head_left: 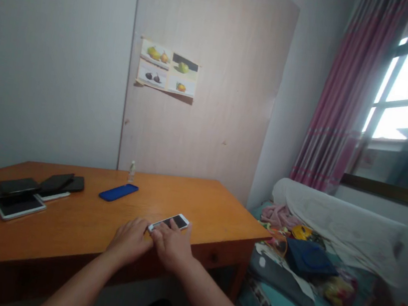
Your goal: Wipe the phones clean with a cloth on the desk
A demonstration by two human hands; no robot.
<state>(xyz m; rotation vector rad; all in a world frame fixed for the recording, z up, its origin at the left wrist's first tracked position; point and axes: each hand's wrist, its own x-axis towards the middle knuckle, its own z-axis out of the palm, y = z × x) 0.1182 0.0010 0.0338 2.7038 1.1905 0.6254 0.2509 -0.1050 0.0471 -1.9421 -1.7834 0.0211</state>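
A white smartphone [181, 220] with a dark screen lies slantwise near the front edge of the wooden table. At its left end is my left hand [132, 238], its fingers closed on the phone's near corner; the thumb's grip is partly hidden. My right hand [174, 246] rests over the phone's near part with fingers spread, some touching the screen and one reaching past the right side. Beyond the phone lies a blue phone case [118, 192]. Behind that case stands a small clear bottle [132, 171] with a white cap.
On the left of the table [76, 226] sit a white-framed tablet [19, 206] and several dark flat devices [19, 185], partly stacked. A bed [282, 301] at the right holds clothes and bags. Fruit pictures [168, 69] hang on the panel behind; a pink curtain [342, 101] borders the window.
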